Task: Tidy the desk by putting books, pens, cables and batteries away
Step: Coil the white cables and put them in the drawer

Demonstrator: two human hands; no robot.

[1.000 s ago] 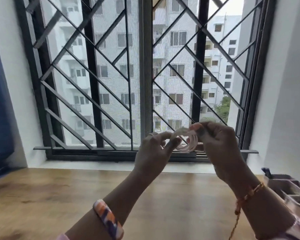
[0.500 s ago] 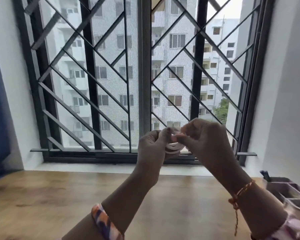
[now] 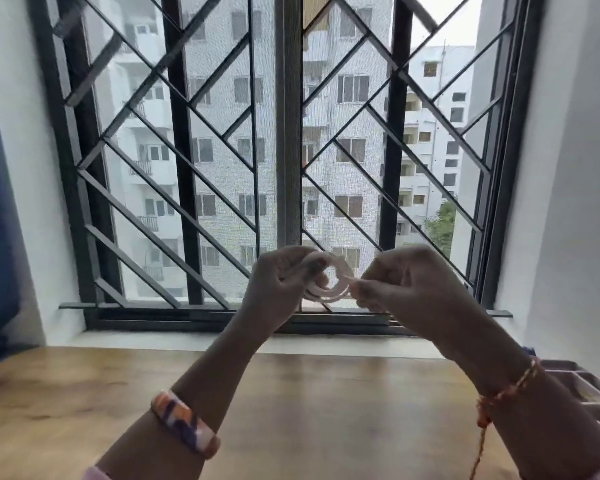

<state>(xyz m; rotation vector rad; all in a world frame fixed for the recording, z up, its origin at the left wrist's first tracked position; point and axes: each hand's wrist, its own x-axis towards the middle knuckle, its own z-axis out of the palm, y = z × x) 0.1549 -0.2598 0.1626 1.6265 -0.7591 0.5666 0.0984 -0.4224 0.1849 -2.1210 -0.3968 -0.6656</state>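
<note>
Behind the wooden table [image 3: 291, 403] a barred window [image 3: 284, 150] glares white, and against it both hands hold a small white cable [image 3: 329, 280] coil in mid-air: left hand [image 3: 281, 282] curled round its nine o'clock side, right hand [image 3: 406, 285] pinching the three o'clock end. If either pinch slackens, I reckon the springy loops will uncoil. The cable's plugs are hidden, its loops blurred, and the tray [image 3: 582, 382] at four o'clock is cut off.

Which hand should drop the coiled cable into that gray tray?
Probably the right hand. It already pinches the cable, and the tray sits on that side of the desk. The left hand is farther away.
</note>
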